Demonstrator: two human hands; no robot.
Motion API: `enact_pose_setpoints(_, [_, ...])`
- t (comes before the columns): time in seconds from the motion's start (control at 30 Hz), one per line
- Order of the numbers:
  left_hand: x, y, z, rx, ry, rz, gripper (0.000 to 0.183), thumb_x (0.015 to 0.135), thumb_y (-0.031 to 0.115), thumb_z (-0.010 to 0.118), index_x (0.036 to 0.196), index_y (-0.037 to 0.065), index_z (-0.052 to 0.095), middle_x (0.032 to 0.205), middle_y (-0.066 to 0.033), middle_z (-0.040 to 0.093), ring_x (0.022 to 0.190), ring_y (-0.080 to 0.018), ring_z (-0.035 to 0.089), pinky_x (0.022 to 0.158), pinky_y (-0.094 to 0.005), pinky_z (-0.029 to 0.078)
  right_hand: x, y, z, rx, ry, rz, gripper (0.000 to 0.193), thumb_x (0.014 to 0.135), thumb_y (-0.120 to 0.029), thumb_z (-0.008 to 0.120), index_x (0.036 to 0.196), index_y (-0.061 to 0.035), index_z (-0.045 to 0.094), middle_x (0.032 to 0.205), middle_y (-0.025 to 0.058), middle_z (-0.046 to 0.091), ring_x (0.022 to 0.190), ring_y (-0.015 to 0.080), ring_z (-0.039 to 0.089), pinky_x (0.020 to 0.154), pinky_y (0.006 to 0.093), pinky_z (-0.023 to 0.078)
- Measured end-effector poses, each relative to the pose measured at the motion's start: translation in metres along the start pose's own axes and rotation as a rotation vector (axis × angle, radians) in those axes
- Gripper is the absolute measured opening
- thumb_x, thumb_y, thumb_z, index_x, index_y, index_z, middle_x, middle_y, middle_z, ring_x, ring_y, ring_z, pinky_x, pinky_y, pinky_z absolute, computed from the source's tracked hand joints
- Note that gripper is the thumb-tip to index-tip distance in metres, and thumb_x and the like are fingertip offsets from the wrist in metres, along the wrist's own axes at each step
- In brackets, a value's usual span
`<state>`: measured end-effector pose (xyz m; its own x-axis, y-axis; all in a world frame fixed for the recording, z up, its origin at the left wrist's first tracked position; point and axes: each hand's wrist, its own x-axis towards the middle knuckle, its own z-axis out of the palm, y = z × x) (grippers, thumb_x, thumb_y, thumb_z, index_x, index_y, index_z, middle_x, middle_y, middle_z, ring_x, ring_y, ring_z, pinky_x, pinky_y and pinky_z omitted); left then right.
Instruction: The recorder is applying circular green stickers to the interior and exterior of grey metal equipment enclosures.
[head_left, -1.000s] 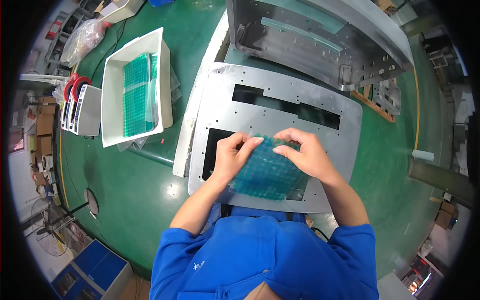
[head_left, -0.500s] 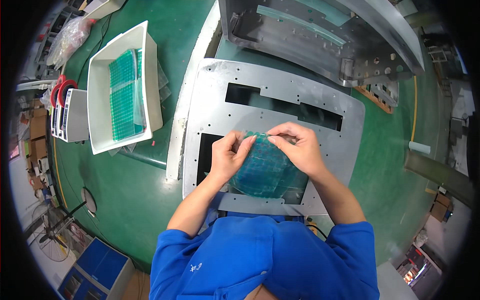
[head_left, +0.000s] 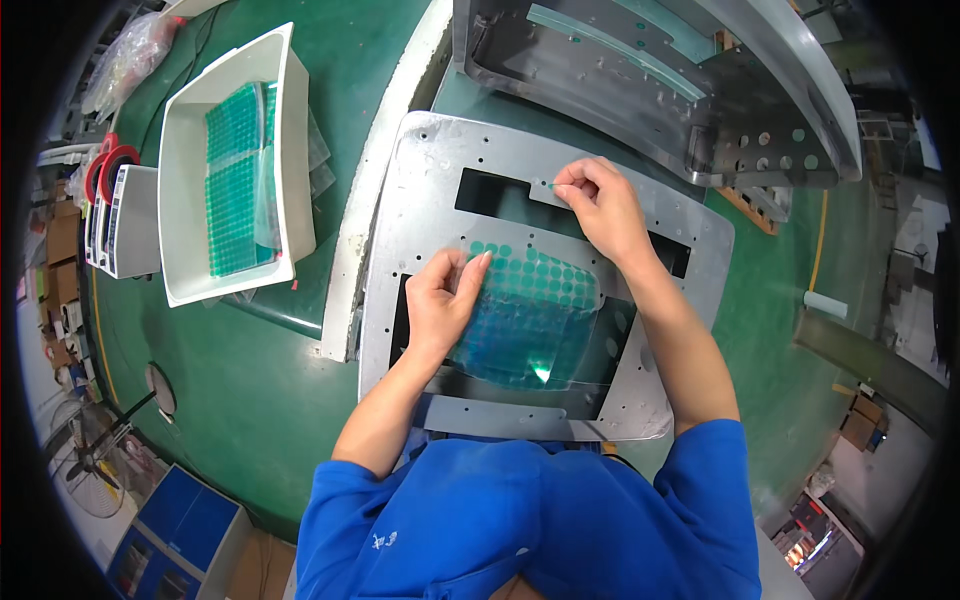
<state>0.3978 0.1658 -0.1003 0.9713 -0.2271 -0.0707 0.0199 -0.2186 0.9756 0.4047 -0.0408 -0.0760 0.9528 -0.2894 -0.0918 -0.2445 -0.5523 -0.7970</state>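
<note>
My left hand pinches the upper left corner of a clear sheet of round green stickers. The sheet hangs over the near opening of a flat grey metal panel, its lower part shiny and bluish. Farther out, my right hand is closed in a pinch by a notch of the panel's long far slot. A small green sticker shows at its fingertips. Whether the sticker touches the metal I cannot tell.
At the left, a white bin holds more green sticker sheets. Beyond the panel stands a large grey metal housing with holes. Red tape rolls sit beside the bin. A standing fan is at the lower left.
My right hand has left the sheet and moved away to the panel's far slot, with a small green sticker at its fingertips. My left hand keeps the sheet, which now lies more spread out.
</note>
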Motion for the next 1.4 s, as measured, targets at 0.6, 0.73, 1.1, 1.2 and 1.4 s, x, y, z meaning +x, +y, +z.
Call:
enact_pose_setpoints(0.6, [0.000, -0.005, -0.001, -0.046, -0.027, -0.018, 0.023, 0.076, 0.014, 0.064, 0.063, 0.000, 0.051, 0.046, 0.0027, 0.036, 0.045, -0.0030, 0.028, 0.039, -0.0197, 0.023, 0.011, 0.000, 0.009, -0.227, -0.048, 0.062, 0.005, 0.073, -0.014, 0.059, 0.073, -0.0090, 0.060, 0.076, 0.0041, 0.053, 0.073, 0.0201, 0.054, 0.065, 0.0328, 0.042])
enact_pose_setpoints(0.73, [0.000, -0.005, -0.001, -0.050, -0.031, -0.022, 0.023, 0.077, 0.015, 0.064, 0.064, 0.000, 0.051, 0.046, 0.0033, 0.036, 0.045, -0.0027, 0.028, 0.039, -0.0196, 0.023, 0.010, -0.001, 0.011, -0.256, -0.004, -0.007, 0.007, 0.073, -0.009, 0.060, 0.076, -0.0033, 0.059, 0.072, 0.0045, 0.051, 0.059, 0.0140, 0.049, 0.058, 0.0269, 0.041])
enact_pose_setpoints(1.1, [-0.006, 0.001, -0.007, -0.074, -0.045, 0.008, 0.020, 0.077, 0.012, 0.064, 0.066, 0.000, 0.053, 0.048, 0.0033, 0.038, 0.045, -0.0026, 0.030, 0.040, -0.0190, 0.024, 0.022, 0.000, 0.001, -0.158, -0.095, 0.180, 0.014, 0.064, -0.015, 0.067, 0.075, -0.0113, 0.059, 0.063, 0.0006, 0.054, 0.060, 0.0155, 0.052, 0.056, 0.0295, 0.041])
enact_pose_setpoints(1.2, [-0.012, 0.007, -0.010, -0.076, -0.080, 0.078, 0.017, 0.076, 0.011, 0.064, 0.069, 0.000, 0.055, 0.051, 0.0026, 0.040, 0.047, -0.0027, 0.031, 0.041, -0.0188, 0.025, 0.031, -0.008, -0.005, -0.239, -0.113, 0.213, 0.015, 0.064, -0.014, 0.067, 0.077, -0.0111, 0.060, 0.065, 0.0000, 0.055, 0.059, 0.0128, 0.052, 0.054, 0.0275, 0.041])
enact_pose_setpoints(1.4, [-0.024, 0.024, -0.016, -0.093, -0.160, 0.136, 0.009, 0.077, 0.007, 0.063, 0.075, -0.001, 0.058, 0.056, 0.0009, 0.047, 0.049, -0.0035, 0.037, 0.043, -0.0183, 0.029, -0.053, -0.039, -0.020, 0.253, -0.381, -0.100, 0.014, 0.072, -0.010, 0.064, 0.084, -0.0032, 0.062, 0.086, 0.0039, 0.061, 0.076, 0.0095, 0.054, 0.065, 0.0220, 0.040])
